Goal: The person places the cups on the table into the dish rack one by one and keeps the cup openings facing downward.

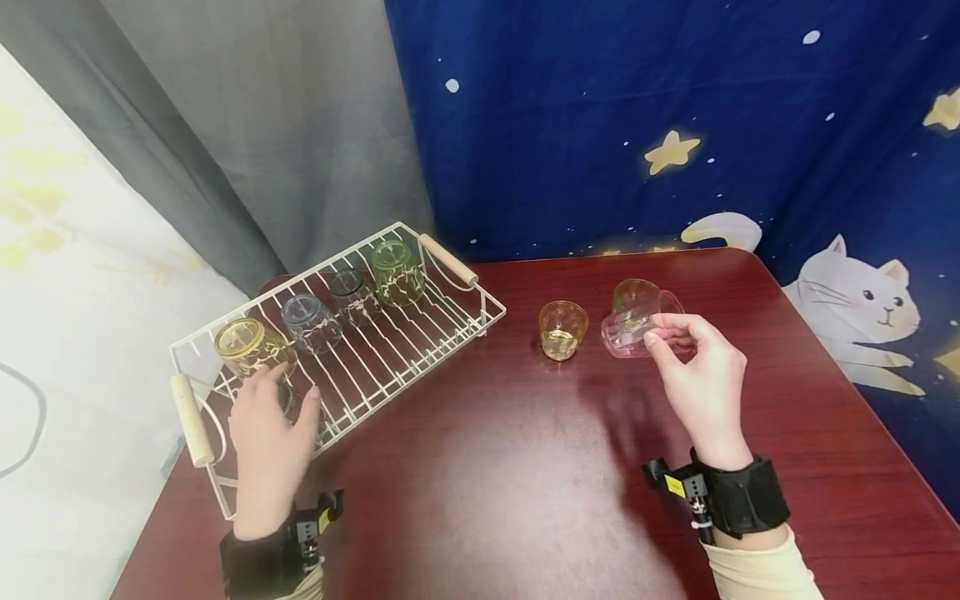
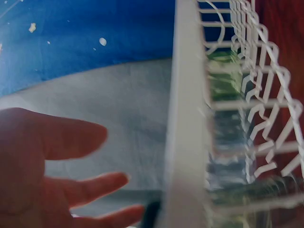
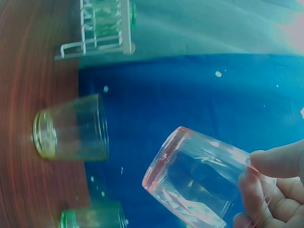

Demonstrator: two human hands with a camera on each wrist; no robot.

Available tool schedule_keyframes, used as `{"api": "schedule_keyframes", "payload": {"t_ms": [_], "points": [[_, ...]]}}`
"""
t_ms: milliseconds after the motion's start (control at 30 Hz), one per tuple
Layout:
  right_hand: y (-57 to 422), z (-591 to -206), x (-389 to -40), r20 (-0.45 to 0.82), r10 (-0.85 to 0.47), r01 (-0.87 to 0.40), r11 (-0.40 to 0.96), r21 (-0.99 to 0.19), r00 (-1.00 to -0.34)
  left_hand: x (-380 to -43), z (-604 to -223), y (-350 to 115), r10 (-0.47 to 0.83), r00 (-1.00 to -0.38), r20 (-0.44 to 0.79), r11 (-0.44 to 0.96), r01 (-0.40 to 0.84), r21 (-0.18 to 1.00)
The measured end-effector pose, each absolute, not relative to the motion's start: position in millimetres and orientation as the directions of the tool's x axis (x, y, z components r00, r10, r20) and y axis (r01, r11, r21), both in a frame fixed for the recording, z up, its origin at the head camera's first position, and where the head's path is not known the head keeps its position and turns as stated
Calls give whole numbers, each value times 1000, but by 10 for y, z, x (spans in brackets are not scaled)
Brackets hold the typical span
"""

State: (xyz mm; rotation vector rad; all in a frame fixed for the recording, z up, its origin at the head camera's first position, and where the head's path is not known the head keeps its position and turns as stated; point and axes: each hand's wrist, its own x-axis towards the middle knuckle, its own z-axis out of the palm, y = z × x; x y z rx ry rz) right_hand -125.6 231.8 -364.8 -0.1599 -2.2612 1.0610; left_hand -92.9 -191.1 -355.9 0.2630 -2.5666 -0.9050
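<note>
My right hand (image 1: 697,367) pinches a clear pink-tinted glass (image 1: 628,332) near its rim, thumb on one side and fingers on the other. The pink glass (image 3: 194,178) is tilted above the table, its base pointing away from the hand. Behind it stands a green glass (image 1: 634,293), partly covered by the pink one. To its left an amber glass (image 1: 562,329) stands upright. My left hand (image 1: 270,425) hovers over the near-left end of the white wire rack (image 1: 397,383), fingers spread around a dark glass (image 1: 286,395) mostly hidden beneath it.
Upside-down glasses sit in the rack: a yellow one (image 1: 251,343), a blue one (image 1: 311,323), a grey one (image 1: 354,296) and a green one (image 1: 397,273). The rack has wooden handles (image 1: 448,260) at both ends. Curtains (image 1: 570,125) hang behind the reddish-brown table (image 1: 480,500).
</note>
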Motion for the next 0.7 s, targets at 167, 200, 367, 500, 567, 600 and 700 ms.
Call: {"api": "schedule_keyframes", "payload": {"t_ms": [167, 200, 367, 500, 567, 600, 700], "points": [[2216, -3625, -1209, 417, 395, -206, 476, -855, -819, -909, -3612, -1998, -262, -935, 238, 825, -89, 559], [2191, -3621, -1202, 392, 404, -219, 410, -885, -827, -905, -3616, -2009, -263, -933, 245, 828, -88, 553], [2041, -3610, -1154, 248, 428, -278, -7, -961, -869, -904, -3632, -2046, -294, -917, 269, 821, -97, 563], [1907, -3612, -1109, 145, 401, -261, -253, -932, -905, -934, -3632, -1972, -300, -904, 305, 815, -77, 575], [1843, -3619, -1083, 116, 373, -250, -334, -909, -921, -958, -3626, -1889, -285, -897, 338, 810, -37, 585], [1813, -3624, -1070, 109, 358, -247, -368, -897, -927, -970, -3620, -1836, -275, -896, 348, 807, -19, 590], [1736, -3644, -1028, 115, 310, -250, -441, -862, -944, -1009, -3600, -1656, -224, -904, 365, 790, 51, 611]]}}
